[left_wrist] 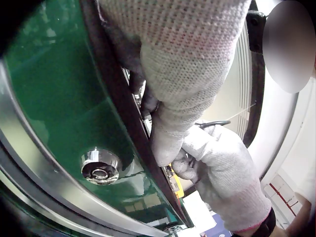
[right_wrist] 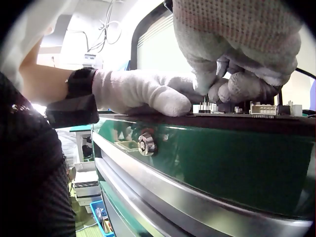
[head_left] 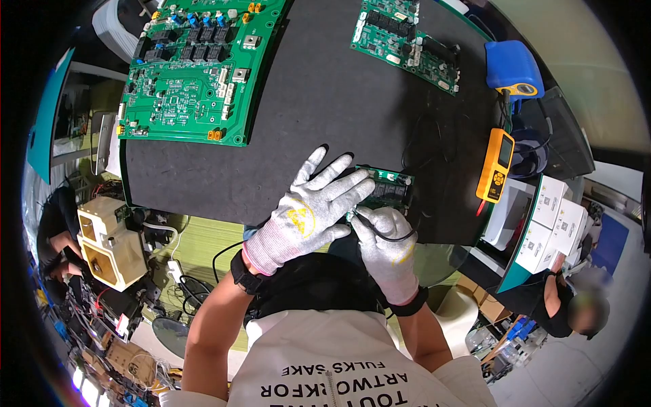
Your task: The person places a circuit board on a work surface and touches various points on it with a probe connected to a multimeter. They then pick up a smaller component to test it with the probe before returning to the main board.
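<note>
1. Right now I am watching the left hand (head_left: pixel 305 217) lying flat, fingers straight and spread, pressing down on the small circuit board (head_left: pixel 388 186) that is sitting at the near edge of the bench (head_left: pixel 325 102).
2. Meanwhile the right hand (head_left: pixel 388 247) is pinching a thin black probe (head_left: pixel 371 224), fingers curled round it, with the tip touching the board's near edge just beside the left fingertips (head_left: pixel 363 184).
3. From the right wrist view, I am seeing the right fingers (right_wrist: pixel 237 86) bunching over the upright connectors on the board, while the left hand (right_wrist: pixel 143 91) is resting flat right at the bench lip.
4. Below that lip, the green front panel (right_wrist: pixel 222 158) with its round lock (right_wrist: pixel 146 143) is dropping away, so both hands are working at the very brink.
5. Toward the far left corner a large green board (head_left: pixel 186 74) is lying, and a second green board (head_left: pixel 407 37) is sitting near the far right edge; the dark mat between them and the hands is offering broad open room.
6. Along the right edge a yellow multimeter (head_left: pixel 496 166) is resting well apart from the right hand, its leads (head_left: pixel 427 146) trailing across the mat toward the small board and crowding that side.
</note>
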{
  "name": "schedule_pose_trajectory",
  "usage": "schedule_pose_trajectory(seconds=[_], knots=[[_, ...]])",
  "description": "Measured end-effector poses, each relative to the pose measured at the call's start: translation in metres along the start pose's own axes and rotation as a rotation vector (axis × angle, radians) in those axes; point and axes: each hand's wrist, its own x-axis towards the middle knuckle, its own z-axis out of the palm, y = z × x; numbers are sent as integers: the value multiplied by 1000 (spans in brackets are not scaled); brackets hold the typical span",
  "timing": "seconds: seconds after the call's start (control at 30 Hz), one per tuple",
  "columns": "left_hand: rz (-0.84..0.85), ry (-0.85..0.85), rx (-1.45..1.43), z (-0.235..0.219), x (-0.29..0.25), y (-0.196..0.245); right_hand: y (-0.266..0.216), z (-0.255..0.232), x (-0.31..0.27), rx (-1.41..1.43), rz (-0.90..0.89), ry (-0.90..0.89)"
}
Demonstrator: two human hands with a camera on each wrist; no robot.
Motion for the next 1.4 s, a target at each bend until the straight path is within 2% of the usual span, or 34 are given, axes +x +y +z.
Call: schedule_pose_trajectory(seconds=[0.23,0.37,0.43,0.53,0.57,0.67,0.7,0.9,1.0,1.13,1.27,1.37,1.4], knots=[[-4,-5,9,0,1,0,0,1,6,168,27,57],[-3,-11,13,0,1,0,0,0,7,154,21,53],[5,-1,15,0,1,0,-2,-3,10,6,-95,46],[19,10,19,-2,2,1,1,2,4,57,-2,81],[6,0,19,-2,2,1,3,5,2,165,66,73],[7,-2,20,-1,2,1,-1,0,4,136,87,27],[10,1,30,0,1,1,-4,-5,8,95,-18,47],[11,-19,64,2,0,-1,-1,-2,3,39,3,44],[13,-26,62,1,0,0,2,4,0,110,44,54],[26,-18,58,2,-1,-2,3,2,-2,-6,-41,31],[25,-12,63,1,0,-1,3,4,-2,89,21,41],[22,-24,64,0,0,-1,3,3,-2,-10,-64,52],[17,-30,63,-1,1,0,0,3,-1,90,17,62]])
